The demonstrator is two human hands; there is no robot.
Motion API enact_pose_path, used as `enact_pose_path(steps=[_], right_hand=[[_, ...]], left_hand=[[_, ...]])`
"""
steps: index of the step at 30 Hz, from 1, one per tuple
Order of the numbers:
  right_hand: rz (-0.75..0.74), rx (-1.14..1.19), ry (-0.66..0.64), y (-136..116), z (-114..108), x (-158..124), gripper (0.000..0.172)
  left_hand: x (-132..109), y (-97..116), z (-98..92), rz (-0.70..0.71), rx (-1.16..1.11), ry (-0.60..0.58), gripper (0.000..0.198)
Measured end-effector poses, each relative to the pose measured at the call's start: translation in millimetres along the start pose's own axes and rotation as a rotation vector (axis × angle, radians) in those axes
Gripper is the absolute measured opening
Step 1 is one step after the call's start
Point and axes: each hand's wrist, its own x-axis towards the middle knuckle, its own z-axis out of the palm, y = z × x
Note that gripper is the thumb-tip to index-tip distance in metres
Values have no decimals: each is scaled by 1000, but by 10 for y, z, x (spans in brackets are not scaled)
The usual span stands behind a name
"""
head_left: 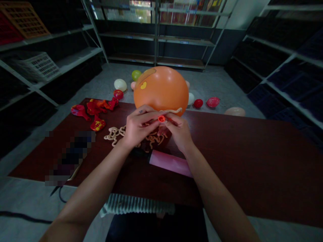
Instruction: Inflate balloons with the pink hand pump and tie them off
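Beyond the left edge of a dark reddish-brown, wood-grained table (239, 161), on pale metal shelving (97, 37), an orange plastic lattice crate (26, 18). Along the table's left edge, toward the near corner, a slim dark object (73, 156), pixelated beyond naming. Near the far left corner, limp, wrinkled red rubber balloons (97, 107) with yellow and orange patches. On the floor past the far edge, a smooth white oval balloon (120, 85). Toward the middle, looping tan strips (114, 131), partly hidden behind the left hand (137, 126): arm in from the near edge, fingers bent, thumb and forefinger pinching the orange-red rubber neck (162, 119) of a large, taut, glossy orange balloon (161, 89). By the far edge, this, with a yellow heart on its skin and its open round mouth toward the near edge. Pinching the same neck from the other side, the right hand (179, 129), fingertips close to the left ones. Nearer the near edge, a pink cylinder (171, 163), right end behind the right forearm (214, 181). Past the far edge, a small red balloon (198, 103).
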Motion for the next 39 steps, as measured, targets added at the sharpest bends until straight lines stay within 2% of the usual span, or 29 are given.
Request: enact_pose_path(steps=[3,7,10,14,16,18,20,22,26,30,34,37,39], right_hand=[[-27,-10,3,12,4,0,32],[-25,1,-74,-34,-7,-12,34],[8,27,-127,-87,-30,-43,38],[51,97,-197,-97,-72,-67,54],[43,130,-167,-83,-82,-64,56],[28,125,-75,-72,-79,-58,52],[10,93,21,-72,-73,-55,45],[-16,95,60,-81,-70,-54,38],[-50,229,4,-111,-76,-48,24],[-105,238,-4,-134,-67,-38,25],[-127,-2,-62,-105,-36,-48,31],[-168,-418,-26,-67,-5,-68,24],[-210,-700,-15,-53,17,-83,20]], left_hand=[[-61,70,9,70,141,32,20],[-98,134,-28,129,272,-10,21],[-85,179,-51,133,292,-4,21],[-57,191,-38,110,228,-11,19],[-48,167,-24,122,176,-53,18],[-42,134,-16,127,142,-119,18],[-33,106,-15,95,132,-159,19],[-19,88,-15,35,92,-144,19],[16,55,26,-109,-75,-35,15],[18,-32,127,-285,-218,68,13],[-19,-153,230,-527,-411,208,14],[-52,-198,287,-666,-443,265,16],[-70,-185,317,-671,-380,288,15]])
